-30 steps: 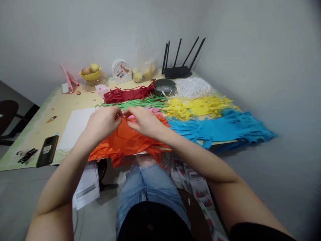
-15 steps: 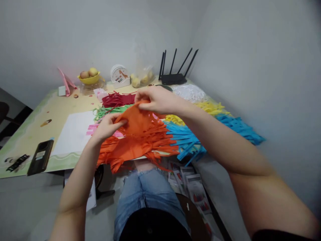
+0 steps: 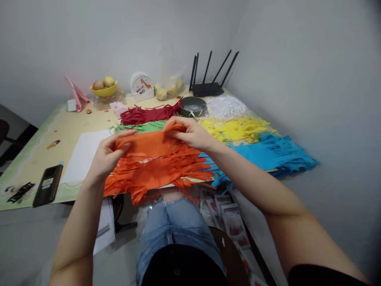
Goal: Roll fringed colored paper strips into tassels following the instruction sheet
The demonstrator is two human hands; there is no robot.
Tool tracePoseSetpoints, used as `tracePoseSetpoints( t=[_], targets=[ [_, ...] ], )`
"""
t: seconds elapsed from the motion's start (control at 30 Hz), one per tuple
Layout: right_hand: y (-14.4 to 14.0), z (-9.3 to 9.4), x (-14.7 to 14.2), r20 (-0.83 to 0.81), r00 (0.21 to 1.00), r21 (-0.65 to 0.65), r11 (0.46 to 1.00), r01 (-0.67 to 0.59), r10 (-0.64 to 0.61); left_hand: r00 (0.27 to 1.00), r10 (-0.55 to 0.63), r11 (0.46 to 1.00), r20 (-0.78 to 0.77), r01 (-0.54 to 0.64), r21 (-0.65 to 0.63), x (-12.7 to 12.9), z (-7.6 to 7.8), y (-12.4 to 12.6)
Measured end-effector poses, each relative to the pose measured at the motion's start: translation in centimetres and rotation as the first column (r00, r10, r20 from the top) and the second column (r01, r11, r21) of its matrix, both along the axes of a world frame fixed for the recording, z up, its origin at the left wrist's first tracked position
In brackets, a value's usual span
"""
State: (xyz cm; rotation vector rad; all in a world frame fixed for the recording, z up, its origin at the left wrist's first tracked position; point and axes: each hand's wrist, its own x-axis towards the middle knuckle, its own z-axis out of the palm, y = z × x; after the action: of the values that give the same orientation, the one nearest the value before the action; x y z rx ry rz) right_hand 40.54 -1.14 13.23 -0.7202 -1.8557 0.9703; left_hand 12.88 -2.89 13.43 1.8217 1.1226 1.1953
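Note:
My left hand (image 3: pixel 108 153) and my right hand (image 3: pixel 190 133) hold one orange fringed paper sheet (image 3: pixel 149 146) by its upper edge, spread flat between them above the table's near edge. Its cut strips hang toward me over a pile of more orange fringed paper (image 3: pixel 154 174). Beyond lie fringed piles in green (image 3: pixel 143 127), dark red (image 3: pixel 145 114), yellow (image 3: pixel 238 128) and blue (image 3: pixel 268 153).
A white sheet (image 3: pixel 83 153), a black phone (image 3: pixel 47 184) and a black clip (image 3: pixel 20 192) lie at left. At the back stand a yellow fruit bowl (image 3: pixel 104 90), a round box (image 3: pixel 141 84), a router (image 3: pixel 208 88), a dark bowl (image 3: pixel 193 106) and white shreds (image 3: pixel 226 106). Papers lie on the floor.
My right hand, lifted high with the orange sheet half a second ago, has come down and nearer. The sheet is now stretched level between both hands.

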Motion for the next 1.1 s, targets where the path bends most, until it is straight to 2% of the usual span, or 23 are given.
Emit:
tracePoseSetpoints(
  t=[0.2, 0.33, 0.4, 0.47, 0.57, 0.63, 0.73, 0.8, 0.93, 1.1],
  targets=[
    [-0.1, 0.0, 0.9, 0.087, 0.995, -0.017, 0.998, -0.053, 0.054, 0.977, -0.09, 0.995, -0.193, 0.098, 0.029, -0.8, 1.3, -1.1],
    [0.2, 0.0, 1.4, 0.058, 0.991, -0.063, 0.991, -0.116, 0.12, 0.914, -0.303, 0.952, -0.271, 0.301, -0.052, -2.0, 2.4, -1.1],
    [0.4, 0.1, 1.6, 0.042, 0.982, -0.059, 0.982, -0.181, 0.184, 0.893, -0.36, 0.932, -0.271, 0.354, -0.071, -2.2, 2.7, -0.9],
    [0.4, 0.4, 1.5, 0.084, 0.979, -0.01, 0.982, -0.186, 0.186, 0.913, -0.308, 0.951, -0.269, 0.307, -0.046, -1.9, 2.8, -0.8],
    [-0.1, 1.0, 1.0, 0.227, 0.972, 0.132, 0.988, -0.084, 0.052, 0.943, -0.136, 0.987, -0.305, 0.156, 0.04, -0.8, 2.5, -0.8],
    [-0.6, 1.4, 0.5, 0.297, 0.954, 0.253, 0.967, -0.026, -0.052, 0.948, -0.048, 0.991, -0.313, 0.086, 0.106, -0.1, 2.2, -1.0],
    [-1.2, 1.9, 0.2, 0.335, 0.929, 0.383, 0.924, 0.017, -0.156, 0.957, 0.014, 0.985, -0.29, 0.037, 0.17, 0.4, 2.0, -1.1],
    [-1.3, 2.3, 0.2, 0.381, 0.908, 0.403, 0.915, 0.004, -0.172, 0.944, 0.008, 0.983, -0.329, 0.054, 0.178, 0.6, 2.1, -1.2],
    [-0.7, 3.4, 0.0, 0.517, 0.849, 0.353, 0.931, -0.094, -0.11, 0.902, -0.027, 0.983, -0.43, 0.101, 0.15, 0.8, 3.0, -1.2],
    [-0.2, 4.6, -0.7, 0.565, 0.818, 0.281, 0.957, -0.066, -0.109, 0.89, -0.053, 0.991, -0.452, 0.103, 0.086, 0.8, 3.7, -0.8]
  ],
)
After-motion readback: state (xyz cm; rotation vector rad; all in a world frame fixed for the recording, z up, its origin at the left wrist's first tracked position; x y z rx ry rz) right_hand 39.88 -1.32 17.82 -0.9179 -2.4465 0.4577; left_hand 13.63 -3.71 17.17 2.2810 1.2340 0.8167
